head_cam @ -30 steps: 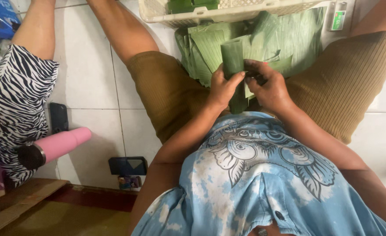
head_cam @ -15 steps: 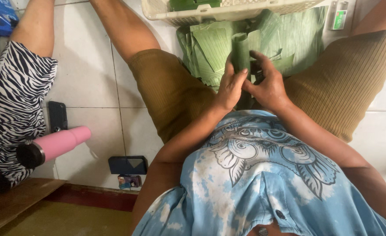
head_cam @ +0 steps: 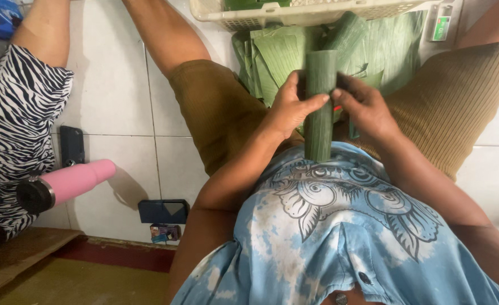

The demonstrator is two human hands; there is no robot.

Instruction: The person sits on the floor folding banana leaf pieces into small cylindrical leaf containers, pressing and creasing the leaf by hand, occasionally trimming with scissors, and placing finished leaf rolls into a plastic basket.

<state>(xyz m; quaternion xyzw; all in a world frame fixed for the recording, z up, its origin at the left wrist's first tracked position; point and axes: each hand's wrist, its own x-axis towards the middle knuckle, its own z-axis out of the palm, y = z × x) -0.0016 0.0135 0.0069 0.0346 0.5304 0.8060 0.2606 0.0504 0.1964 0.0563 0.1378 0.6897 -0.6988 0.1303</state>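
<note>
— What is cut off by the upper edge?
— The white basket (head_cam: 294, 14) and the leaf stack (head_cam: 385, 45) behind it.
— And the rolled leaf (head_cam: 320, 113)?
— Its middle is covered by both grips.

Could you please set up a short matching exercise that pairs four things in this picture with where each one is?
Things:
1. rolled green leaf
2. pink bottle
3. white basket
4. stack of flat leaves

Places:
A. lying on the floor tiles, beside the person in the striped garment
B. at the top edge of the view, beyond the leaves
C. held upright between the left hand and right hand
D. spread on the floor between the knees

Pairs: 1-C, 2-A, 3-B, 4-D
</note>
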